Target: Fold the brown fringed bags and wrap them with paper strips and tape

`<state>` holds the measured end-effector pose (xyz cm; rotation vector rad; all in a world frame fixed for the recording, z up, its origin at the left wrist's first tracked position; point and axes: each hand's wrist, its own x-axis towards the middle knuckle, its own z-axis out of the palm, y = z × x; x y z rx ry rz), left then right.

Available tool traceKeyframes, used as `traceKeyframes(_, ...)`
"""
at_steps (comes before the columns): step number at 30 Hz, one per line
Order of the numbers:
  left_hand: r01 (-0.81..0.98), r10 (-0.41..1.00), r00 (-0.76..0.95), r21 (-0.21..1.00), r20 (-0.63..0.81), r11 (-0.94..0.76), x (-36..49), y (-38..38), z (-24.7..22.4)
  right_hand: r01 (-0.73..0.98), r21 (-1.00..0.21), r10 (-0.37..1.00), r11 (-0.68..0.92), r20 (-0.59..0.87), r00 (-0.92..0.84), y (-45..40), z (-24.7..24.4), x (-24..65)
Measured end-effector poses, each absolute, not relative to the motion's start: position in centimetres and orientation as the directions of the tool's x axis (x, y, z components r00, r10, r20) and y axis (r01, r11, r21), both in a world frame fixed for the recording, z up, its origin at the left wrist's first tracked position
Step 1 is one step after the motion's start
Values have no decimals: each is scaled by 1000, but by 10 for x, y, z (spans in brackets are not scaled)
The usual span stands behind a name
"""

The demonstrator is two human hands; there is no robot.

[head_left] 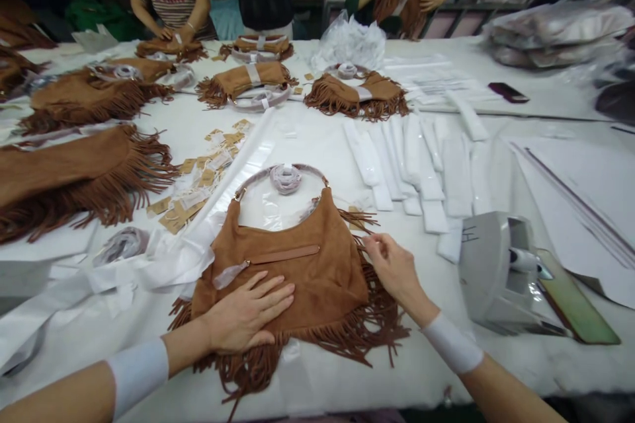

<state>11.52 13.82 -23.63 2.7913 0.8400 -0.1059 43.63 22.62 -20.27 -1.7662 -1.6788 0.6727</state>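
Observation:
A brown suede handbag (297,284) with long fringe lies flat on the table before me. It has a zip pocket (282,255) across its front, and its handle (255,178) arches away from me in clear wrapping. My left hand (248,314) rests spread on the lower left of the bag. At the bag's right side, my right hand (391,268) is closed, thumb and fingertips pinched at the fringe (381,304). A wrapped coiled strap (286,179) sits inside the handle's arch. Both my forearms wear white bands.
Several white padded strips (417,158) lie beyond my right hand. A grey tape dispenser (496,271) stands at right, beside a green phone-like slab (578,304). Loose tags (198,178) and more fringed bags (74,165) cover the left. Three people work across the table.

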Motion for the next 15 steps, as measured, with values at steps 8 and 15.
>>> traceKeyframes(8,548,524,837,211,-161,-810,115,143,-236,839,-528,988,133,1,-155,219,-249,433)
traceKeyframes(15,541,526,841,227,-128,-809,114,133,-231,839,-394,897,375,381,-222,195,-217,416)
